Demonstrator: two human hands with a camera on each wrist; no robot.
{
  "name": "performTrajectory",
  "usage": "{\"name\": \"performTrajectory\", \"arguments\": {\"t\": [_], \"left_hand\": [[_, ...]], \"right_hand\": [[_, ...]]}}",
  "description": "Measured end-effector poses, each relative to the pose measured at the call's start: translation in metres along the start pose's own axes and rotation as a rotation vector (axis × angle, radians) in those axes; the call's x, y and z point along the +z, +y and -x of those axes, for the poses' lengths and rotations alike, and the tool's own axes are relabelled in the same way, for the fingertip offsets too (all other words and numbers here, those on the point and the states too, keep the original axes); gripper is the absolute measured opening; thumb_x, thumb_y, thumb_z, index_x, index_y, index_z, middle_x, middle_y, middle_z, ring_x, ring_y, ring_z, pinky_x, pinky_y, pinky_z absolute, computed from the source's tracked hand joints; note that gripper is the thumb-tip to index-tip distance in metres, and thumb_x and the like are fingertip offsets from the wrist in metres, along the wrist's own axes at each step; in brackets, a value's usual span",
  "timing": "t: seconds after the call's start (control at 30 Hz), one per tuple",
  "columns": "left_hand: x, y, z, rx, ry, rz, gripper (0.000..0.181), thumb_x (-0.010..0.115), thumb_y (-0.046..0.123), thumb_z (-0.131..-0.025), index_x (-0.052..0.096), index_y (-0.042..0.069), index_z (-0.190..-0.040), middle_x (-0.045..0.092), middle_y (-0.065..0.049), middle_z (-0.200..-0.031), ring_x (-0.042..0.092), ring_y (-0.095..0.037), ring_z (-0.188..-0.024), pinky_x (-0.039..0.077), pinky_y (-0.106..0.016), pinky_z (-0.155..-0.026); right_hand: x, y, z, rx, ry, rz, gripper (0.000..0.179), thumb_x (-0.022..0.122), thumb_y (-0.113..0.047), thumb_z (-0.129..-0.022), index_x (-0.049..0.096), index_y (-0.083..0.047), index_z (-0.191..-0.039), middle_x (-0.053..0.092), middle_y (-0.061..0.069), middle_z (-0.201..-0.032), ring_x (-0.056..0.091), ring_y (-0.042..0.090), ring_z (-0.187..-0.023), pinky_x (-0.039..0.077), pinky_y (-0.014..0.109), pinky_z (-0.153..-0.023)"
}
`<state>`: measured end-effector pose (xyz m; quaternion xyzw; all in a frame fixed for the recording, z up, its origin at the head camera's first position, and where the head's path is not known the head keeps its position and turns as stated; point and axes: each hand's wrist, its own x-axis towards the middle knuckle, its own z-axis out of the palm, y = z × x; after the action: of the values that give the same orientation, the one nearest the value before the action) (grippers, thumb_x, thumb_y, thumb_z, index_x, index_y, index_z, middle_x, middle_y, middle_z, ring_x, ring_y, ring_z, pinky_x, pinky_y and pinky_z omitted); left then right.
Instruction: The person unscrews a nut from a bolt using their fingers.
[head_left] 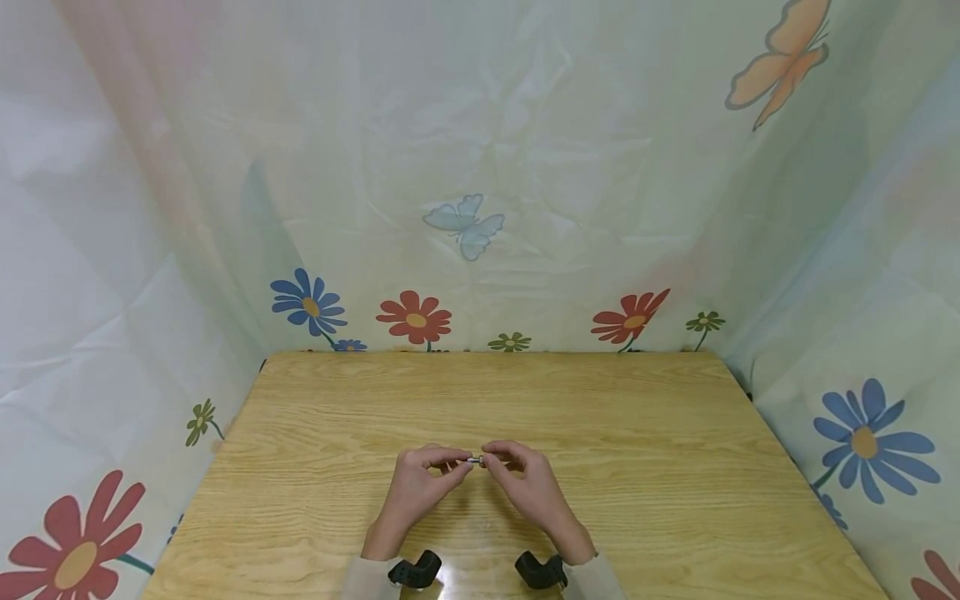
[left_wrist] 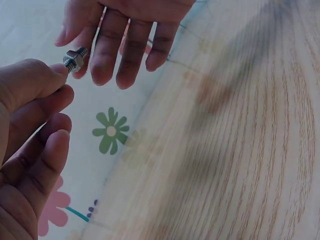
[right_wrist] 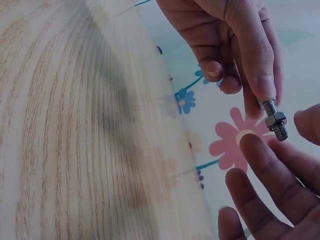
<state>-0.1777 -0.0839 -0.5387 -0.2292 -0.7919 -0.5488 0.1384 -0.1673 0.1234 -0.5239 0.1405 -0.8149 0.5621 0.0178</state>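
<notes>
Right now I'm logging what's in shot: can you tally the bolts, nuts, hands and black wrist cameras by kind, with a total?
Bolt: 1
Nut: 1
Left hand and right hand: 2
Black wrist cameras: 2
Total: 6

The bolt (right_wrist: 282,134) was silvery metal, its shank ridged with threads. The nut (right_wrist: 275,120) around it was metal too, with smooth flat faces and a dull shine. The tabletop (head_left: 315,433) looked like wood, streaked with grain, and threw a glossy glare towards its near edge. Beyond its far edge, the backdrop (head_left: 570,250) was a creased sheet with a soft sheen, plastic or cloth. The wrist cameras (head_left: 416,571) looked like black plastic, the sleeves (head_left: 372,582) matt cloth.
</notes>
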Motion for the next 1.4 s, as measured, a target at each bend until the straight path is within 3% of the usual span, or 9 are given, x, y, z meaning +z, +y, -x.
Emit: {"name": "performTrajectory", "arguments": {"t": [0.2,0.53,0.77,0.93,1.1,1.23,1.4], "left_hand": [[0.0003,0.0015,0.0002,0.015,-0.003,0.007,0.008,0.082,0.013,-0.089,0.084,0.015,-0.096,0.079,0.003,-0.085,0.067,-0.003,-0.072,0.059,-0.027,-0.063],[-0.0013,0.0017,-0.0002,0.011,-0.02,-0.005,0.007,0.082,0.01,-0.088,0.082,0.013,-0.094,0.079,0.003,-0.084,0.069,-0.002,-0.07,0.061,-0.028,-0.065],[-0.0011,0.0007,0.0003,0.015,-0.03,-0.004,0.008,0.081,0.01,-0.089,0.082,0.014,-0.095,0.079,0.003,-0.084,0.07,-0.003,-0.07,0.061,-0.028,-0.066],[-0.0007,0.0004,0.0004,0.006,-0.031,0.007,0.01,0.081,0.009,-0.089,0.081,0.016,-0.095,0.079,0.003,-0.083,0.07,-0.005,-0.07,0.062,-0.031,-0.066],[0.0001,0.0008,0.0008,-0.005,-0.014,0.008,0.012,0.082,0.005,-0.086,0.081,0.014,-0.094,0.079,0.001,-0.082,0.07,-0.007,-0.068,0.062,-0.035,-0.066],[0.0009,0.0019,0.0011,-0.017,-0.012,0.009,0.011,0.082,0.005,-0.087,0.081,0.013,-0.095,0.079,0.0,-0.083,0.07,-0.008,-0.069,0.062,-0.036,-0.066],[0.0019,0.0032,0.0017,-0.036,-0.014,-0.008,0.011,0.081,0.004,-0.087,0.081,0.012,-0.095,0.079,-0.002,-0.083,0.071,-0.009,-0.069,0.061,-0.033,-0.066]], "right_hand": [[0.0002,0.0009,-0.0003,0.012,-0.022,0.016,0.018,0.066,-0.031,-0.102,0.078,-0.017,-0.105,0.079,0.002,-0.098,0.074,0.021,-0.093,0.057,0.029,-0.085],[-0.0001,0.0012,-0.0006,-0.028,-0.022,0.023,0.019,0.072,-0.024,-0.099,0.076,-0.01,-0.11,0.077,0.001,-0.105,0.072,0.013,-0.095,0.058,0.027,-0.08],[-0.0007,0.0034,-0.0002,-0.073,-0.032,-0.002,0.011,0.073,-0.014,-0.097,0.075,-0.013,-0.107,0.075,0.004,-0.108,0.069,0.016,-0.1,0.058,0.028,-0.08],[-0.0023,0.0027,0.0013,-0.097,-0.024,-0.007,0.014,0.073,-0.012,-0.097,0.074,-0.012,-0.111,0.072,0.005,-0.117,0.067,0.021,-0.109,0.059,0.031,-0.085],[-0.0034,0.0013,0.0016,-0.035,-0.001,-0.005,0.022,0.069,-0.021,-0.1,0.073,-0.012,-0.12,0.072,0.003,-0.12,0.068,0.021,-0.109,0.058,0.028,-0.085],[-0.003,0.0018,0.0008,0.022,-0.026,-0.002,0.025,0.065,-0.032,-0.103,0.076,-0.013,-0.114,0.076,0.006,-0.109,0.072,0.025,-0.1,0.058,0.025,-0.078],[-0.0019,0.0037,0.0,0.033,-0.07,-0.004,0.025,0.064,-0.036,-0.103,0.077,-0.014,-0.107,0.078,0.009,-0.102,0.074,0.026,-0.095,0.058,0.024,-0.075]]}}
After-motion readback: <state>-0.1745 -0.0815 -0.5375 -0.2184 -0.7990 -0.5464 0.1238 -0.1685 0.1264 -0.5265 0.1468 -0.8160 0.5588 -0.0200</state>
